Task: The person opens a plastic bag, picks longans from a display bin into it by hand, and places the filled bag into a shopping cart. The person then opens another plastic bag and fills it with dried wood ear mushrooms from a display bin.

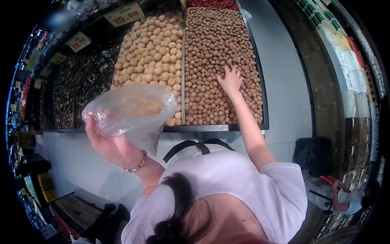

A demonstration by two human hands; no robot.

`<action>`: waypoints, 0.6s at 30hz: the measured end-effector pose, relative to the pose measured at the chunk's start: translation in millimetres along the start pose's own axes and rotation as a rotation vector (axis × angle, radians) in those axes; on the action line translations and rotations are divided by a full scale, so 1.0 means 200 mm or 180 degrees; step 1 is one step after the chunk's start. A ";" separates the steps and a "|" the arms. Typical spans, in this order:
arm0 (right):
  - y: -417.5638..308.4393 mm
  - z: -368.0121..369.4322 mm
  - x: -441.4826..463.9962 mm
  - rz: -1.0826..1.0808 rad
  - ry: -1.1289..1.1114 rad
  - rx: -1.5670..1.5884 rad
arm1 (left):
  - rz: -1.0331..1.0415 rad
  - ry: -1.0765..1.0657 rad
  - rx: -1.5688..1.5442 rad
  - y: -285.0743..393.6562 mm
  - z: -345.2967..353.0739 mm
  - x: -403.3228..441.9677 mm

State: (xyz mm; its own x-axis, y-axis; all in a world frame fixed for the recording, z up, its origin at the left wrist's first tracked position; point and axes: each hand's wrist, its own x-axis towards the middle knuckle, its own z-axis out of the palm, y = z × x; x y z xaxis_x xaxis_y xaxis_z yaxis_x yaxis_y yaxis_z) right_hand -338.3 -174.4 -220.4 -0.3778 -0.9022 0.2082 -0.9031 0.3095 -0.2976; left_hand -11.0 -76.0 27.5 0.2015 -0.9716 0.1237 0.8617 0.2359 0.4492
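My left hand [111, 140], with a beaded bracelet at the wrist, grips the side of a clear plastic bag [152, 126]. The bag's mouth gapes, and it hangs over the front edge of a bin of walnuts [152, 49]. I cannot make out whether anything lies inside it. Over to the right, my right hand [231, 80] rests on a bin of small round brown fruits that look like dried longans [211, 61]. Its fingers are spread and bent slightly, their tips touching the top layer. No fruit is visibly held in that hand.
A divider [183, 65] separates the two bins. Dark dried goods [91, 77] fill bins at left, and red dried chillies [213, 4] lie at the back. Price signs [125, 15] stand along the left side. A black crate [313, 156] and another person [347, 199] are at right.
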 end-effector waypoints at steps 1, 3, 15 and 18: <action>0.00 0.03 -0.01 -0.0143 0.0203 -0.0089 | 0.0041 0.0010 0.0004 0.00 -0.01 0.00; -0.01 0.04 -0.02 -0.0198 0.0270 -0.0168 | -0.0059 -0.0148 -0.0150 0.02 -0.05 0.01; -0.01 0.08 0.08 -0.0572 0.0659 0.0659 | 0.0245 0.0087 0.0071 0.01 -0.02 -0.03; 0.00 0.07 0.09 -0.0455 0.0447 0.0890 | 0.0301 0.0091 0.0283 -0.02 0.00 -0.05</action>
State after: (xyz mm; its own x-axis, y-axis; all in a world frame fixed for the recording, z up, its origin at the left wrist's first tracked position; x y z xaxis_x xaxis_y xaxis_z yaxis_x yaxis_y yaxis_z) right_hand -341.6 -194.1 -230.0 -0.2934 -0.8743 0.3868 -0.8654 0.0710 -0.4960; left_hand -17.1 -66.9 24.9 0.2943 -0.9447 0.1445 0.7937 0.3258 0.5136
